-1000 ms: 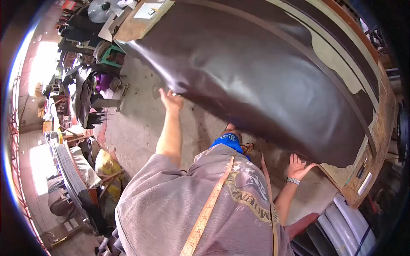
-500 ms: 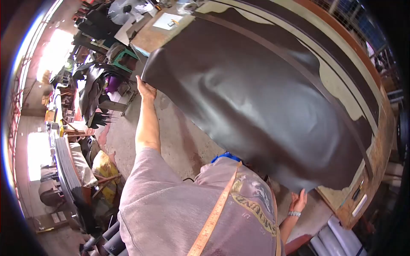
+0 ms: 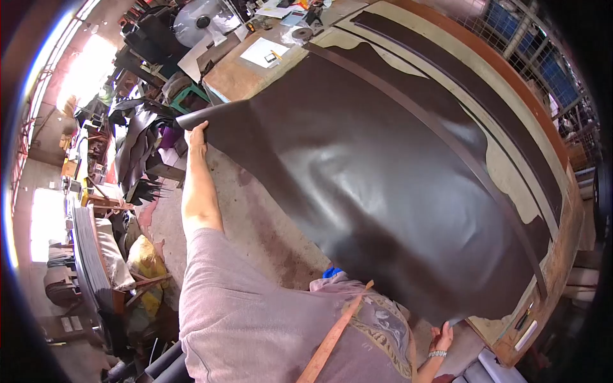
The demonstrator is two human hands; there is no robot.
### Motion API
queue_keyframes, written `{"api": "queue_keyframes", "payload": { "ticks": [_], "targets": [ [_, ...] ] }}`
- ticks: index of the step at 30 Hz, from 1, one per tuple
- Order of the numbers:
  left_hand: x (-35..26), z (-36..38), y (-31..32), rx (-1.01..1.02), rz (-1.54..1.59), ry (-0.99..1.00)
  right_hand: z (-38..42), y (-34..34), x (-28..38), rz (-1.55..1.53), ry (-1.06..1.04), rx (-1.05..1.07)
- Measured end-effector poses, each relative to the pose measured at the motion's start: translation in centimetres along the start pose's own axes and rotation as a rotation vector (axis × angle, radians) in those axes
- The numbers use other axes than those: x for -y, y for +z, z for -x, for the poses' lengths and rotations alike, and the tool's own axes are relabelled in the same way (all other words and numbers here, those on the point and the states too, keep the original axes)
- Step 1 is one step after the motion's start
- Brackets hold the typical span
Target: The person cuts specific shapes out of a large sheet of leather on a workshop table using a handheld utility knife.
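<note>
A large dark brown leather hide (image 3: 357,179) spreads across the work table and hangs over its near edge. My left hand (image 3: 197,135), arm stretched out, grips the hide's far-left edge, which folds over above the fingers. With my right hand (image 3: 440,338), a watch on its wrist, I hold the near edge at the lower right. A long dark strip (image 3: 440,134) lies across the hide. An orange measuring tape (image 3: 335,332) hangs down over my shirt.
The work table (image 3: 511,341) carries a white paper (image 3: 264,52), a round fan (image 3: 203,24) stands behind its left end, and another dark leather strip (image 3: 472,64) lies at the back. Leather scraps (image 3: 137,143) hang at the left. Rolls (image 3: 491,367) stand at lower right.
My left hand has moved outward to the left, pulling the hide's corner with it, so the edge now folds over. My right hand still holds its edge, lower in view.
</note>
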State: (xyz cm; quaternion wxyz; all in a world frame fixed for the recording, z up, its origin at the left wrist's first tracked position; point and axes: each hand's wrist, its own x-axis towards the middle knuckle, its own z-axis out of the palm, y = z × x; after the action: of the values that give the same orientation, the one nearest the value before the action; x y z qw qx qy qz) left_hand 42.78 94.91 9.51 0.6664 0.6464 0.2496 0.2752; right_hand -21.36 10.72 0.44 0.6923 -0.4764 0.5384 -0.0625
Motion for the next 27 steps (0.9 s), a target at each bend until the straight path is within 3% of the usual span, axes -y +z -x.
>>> {"api": "queue_keyframes", "payload": {
  "ticks": [3,7,10,12,14,15,16,19,20,21,23,27],
  "targets": [
    [-1.2,-1.2,-1.1,-0.039,0.108,-0.064,0.5,0.0,0.3,0.018,0.016,-0.018],
    [-3.2,-3.1,-3.0,0.061,0.196,-0.023,0.5,0.2,0.5,0.034,0.023,-0.028],
    [-1.4,-8.3,-5.7,0.083,0.078,-0.030,0.0,0.5,0.1,0.048,0.053,-0.114],
    [0.6,-12.1,-7.4,0.002,-0.127,-0.008,-0.6,0.2,0.1,0.065,0.048,-0.062],
    [-1.7,-12.9,-8.3,0.099,-0.347,-0.015,-2.0,-1.1,-0.6,0.115,0.084,0.045],
    [-3.6,-13.2,-9.1,0.197,-0.453,-0.030,-4.3,-2.0,-2.1,0.126,0.164,-0.112],
    [-7.7,-9.9,-7.1,0.326,-0.594,0.008,-3.5,-1.2,-1.8,0.112,0.141,-0.121],
    [-8.3,-12.4,-6.3,0.394,-0.595,-0.342,1.3,3.5,1.5,0.046,0.101,-0.133],
    [-10.1,-11.0,-5.8,0.359,-0.585,-0.477,1.0,3.2,1.0,0.063,0.140,-0.253],
    [-9.4,-14.6,-6.4,0.319,-0.600,-0.431,1.1,2.5,0.4,0.078,0.145,-0.338],
    [-7.7,-16.9,-7.3,0.187,-0.618,-0.284,1.0,1.4,0.0,0.036,0.118,-0.261],
    [-7.3,-16.6,-7.4,0.061,-0.590,-0.157,1.4,2.9,1.2,0.024,0.094,-0.183]
  ]
}}
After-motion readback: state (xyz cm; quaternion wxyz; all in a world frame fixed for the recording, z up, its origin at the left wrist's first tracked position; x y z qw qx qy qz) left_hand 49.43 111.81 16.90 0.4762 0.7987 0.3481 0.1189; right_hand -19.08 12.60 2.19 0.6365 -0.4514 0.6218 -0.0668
